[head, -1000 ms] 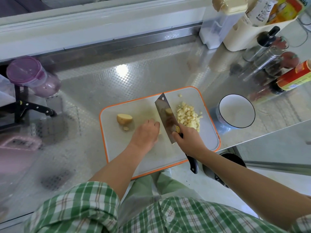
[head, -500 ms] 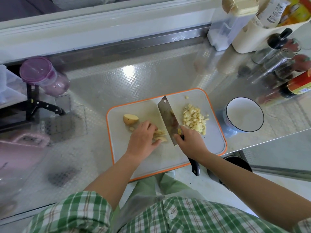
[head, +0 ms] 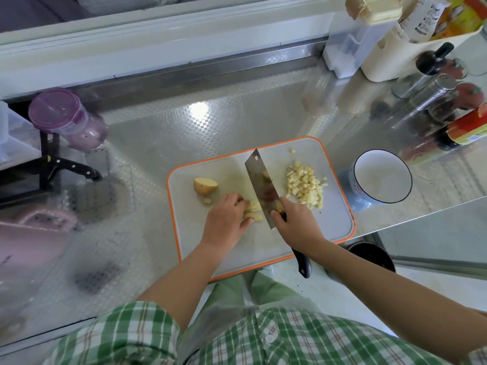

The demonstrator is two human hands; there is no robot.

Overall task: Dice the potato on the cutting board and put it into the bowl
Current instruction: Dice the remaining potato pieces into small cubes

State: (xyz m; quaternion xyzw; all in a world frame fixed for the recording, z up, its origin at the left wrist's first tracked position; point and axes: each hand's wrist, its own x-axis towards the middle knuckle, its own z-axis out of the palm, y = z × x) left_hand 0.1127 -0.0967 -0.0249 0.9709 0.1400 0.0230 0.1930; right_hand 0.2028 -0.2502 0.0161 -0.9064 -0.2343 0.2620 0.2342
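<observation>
A grey cutting board with an orange rim lies on the steel counter. My right hand grips the handle of a cleaver, whose blade stands on the board just right of some potato strips. My left hand holds those strips down with curled fingers. A pile of diced potato lies right of the blade. An uncut potato chunk and a small scrap lie at the board's left. An empty white bowl stands right of the board.
Bottles, shakers and a red-labelled jar crowd the back right, behind the bowl. A cream container stands at the back. At the left a purple-lidded jar stands above a black knife. The counter edge runs just below the board.
The strips under my left hand came into view as the hand drew back a little. The cleaver stays upright beside them. The camera shifted slightly.
</observation>
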